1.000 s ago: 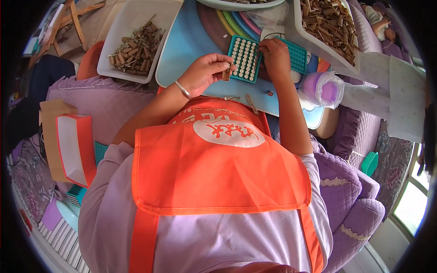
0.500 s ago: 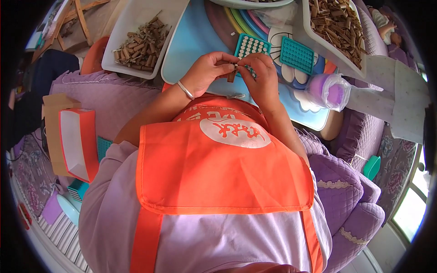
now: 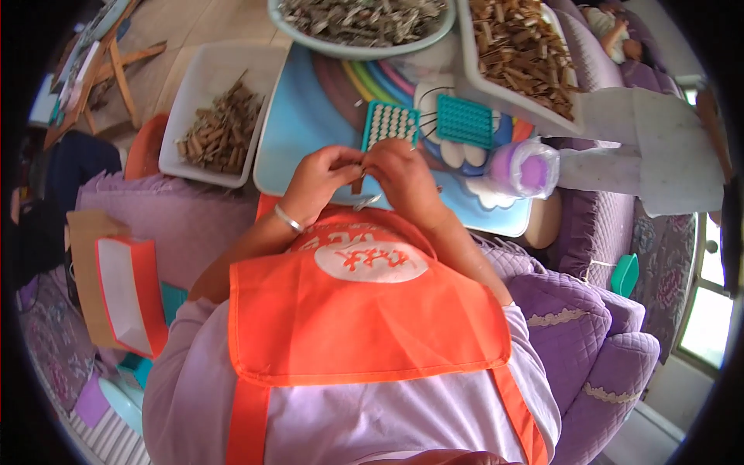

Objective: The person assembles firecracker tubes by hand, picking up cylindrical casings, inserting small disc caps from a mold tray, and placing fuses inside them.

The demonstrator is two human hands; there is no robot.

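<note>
My left hand (image 3: 316,180), with a silver bangle on its wrist, is closed on a small flat brown piece (image 3: 356,186) that pokes out below its fingertips. Against those fingertips my right hand (image 3: 404,180) is pinched closed at the top of the piece; what lies between its fingers is hidden. Just beyond the right hand is a teal tray (image 3: 369,139) filled with rows of small white round pieces. A second teal tray (image 3: 465,122) with unfilled pockets lies to its right. Close below the hands, a small silvery item (image 3: 366,202) rests near the orange apron (image 3: 364,325).
The table (image 3: 291,116) has a rainbow pattern. A white bin (image 3: 260,147) of brown pieces with pale strands stands left. A basin (image 3: 364,53) of grey strips is at the back, another bin (image 3: 504,93) of brown pieces back right. A lined purple cup (image 3: 523,170) stands right.
The whole view has shifted, so more of the back basin shows. Both hands stay together at the brown piece, and the right hand has turned its back more upward.
</note>
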